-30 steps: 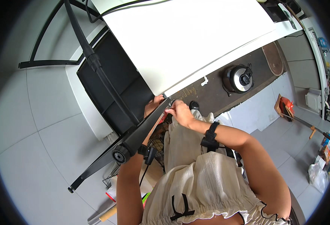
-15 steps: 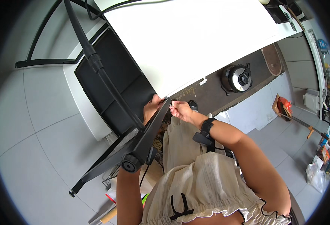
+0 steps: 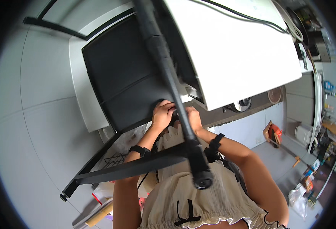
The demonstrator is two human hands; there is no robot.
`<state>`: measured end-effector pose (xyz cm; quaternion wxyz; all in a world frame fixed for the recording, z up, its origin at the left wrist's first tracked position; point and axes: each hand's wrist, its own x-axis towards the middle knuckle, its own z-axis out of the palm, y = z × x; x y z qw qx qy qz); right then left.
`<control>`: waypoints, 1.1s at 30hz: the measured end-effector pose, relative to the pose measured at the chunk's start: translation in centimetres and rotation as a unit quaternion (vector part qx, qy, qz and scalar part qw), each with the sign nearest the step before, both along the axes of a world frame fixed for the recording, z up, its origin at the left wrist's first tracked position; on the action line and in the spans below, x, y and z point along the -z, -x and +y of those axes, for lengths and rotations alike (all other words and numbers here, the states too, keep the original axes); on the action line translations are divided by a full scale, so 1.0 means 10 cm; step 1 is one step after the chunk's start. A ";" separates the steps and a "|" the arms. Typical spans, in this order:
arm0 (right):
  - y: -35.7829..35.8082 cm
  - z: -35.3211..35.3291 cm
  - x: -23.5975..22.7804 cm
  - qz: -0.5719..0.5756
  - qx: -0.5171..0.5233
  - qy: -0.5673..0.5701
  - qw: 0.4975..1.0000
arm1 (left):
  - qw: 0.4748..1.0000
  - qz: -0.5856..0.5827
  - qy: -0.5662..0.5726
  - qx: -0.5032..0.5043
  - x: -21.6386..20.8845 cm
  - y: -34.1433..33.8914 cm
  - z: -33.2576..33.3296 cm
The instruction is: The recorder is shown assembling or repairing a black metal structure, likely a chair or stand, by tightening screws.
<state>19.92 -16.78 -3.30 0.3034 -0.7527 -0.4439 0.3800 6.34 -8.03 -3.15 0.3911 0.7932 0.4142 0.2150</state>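
A black metal frame with a long tube (image 3: 170, 76) crosses in front of me, its round end cap (image 3: 202, 181) above my lap. Behind the tube, my left hand (image 3: 162, 115) is curled at the lower edge of a black panel (image 3: 126, 80), fingers bent toward something small and dark. My right hand (image 3: 193, 119) is just across the tube, partly covered by it, fingers bent close to the near corner of a white board (image 3: 236, 57). What either hand holds between its fingers is hidden. A dark gap shows between board and black panel.
A black cable (image 3: 244, 15) runs over the white board. Beyond it, a round silver-and-black appliance (image 3: 241, 105) stands on a dark brown surface (image 3: 223, 116). The frame's lower bar (image 3: 133, 168) spans across my left forearm. A wooden-handled tool (image 3: 99, 214) lies at lower left.
The frame's tube and end cap have swung right, across my hands and lap. The white board appears farther right, with a gap beside the black panel. My left hand is now more visible.
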 end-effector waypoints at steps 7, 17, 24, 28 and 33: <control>0.24 -0.07 0.41 0.541 0.185 0.017 0.820 | 0.993 -0.003 0.091 0.075 -0.04 0.21 0.15; -0.11 -0.09 0.21 0.806 0.241 0.150 0.520 | 0.975 -0.056 0.204 0.073 -0.04 0.22 0.21; -0.16 -0.18 0.05 0.595 0.154 0.112 0.781 | 0.985 -0.020 0.129 0.111 0.05 0.20 0.22; -0.18 -0.12 0.10 0.460 0.158 0.117 0.866 | 0.982 -0.010 0.141 0.125 0.03 0.29 0.22; -0.27 -0.21 0.98 0.715 0.306 0.158 0.608 | 0.975 -0.019 0.168 0.145 -0.03 0.19 0.27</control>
